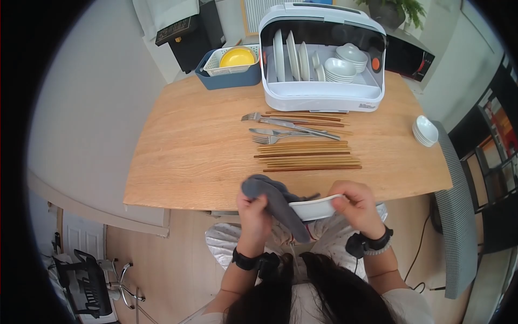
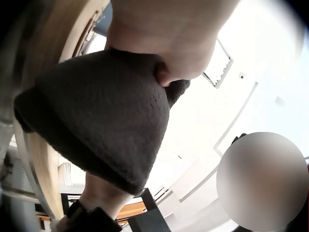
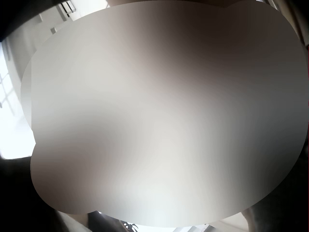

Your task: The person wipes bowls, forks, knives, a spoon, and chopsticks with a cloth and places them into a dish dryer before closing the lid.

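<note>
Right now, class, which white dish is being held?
The oblong-looking white dish pinched by the right hand, beside the grey cloth; the others are in the white plastic cabinet or the white bowl stack at the right edge of the wooden table.

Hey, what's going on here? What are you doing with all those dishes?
A person's left hand grips a gray cloth, while the right hand holds a white dish next to it, at the near edge of the table. Chopsticks and cutlery lie beyond them. Behind those, an open white box holds plates and bowls.
</note>
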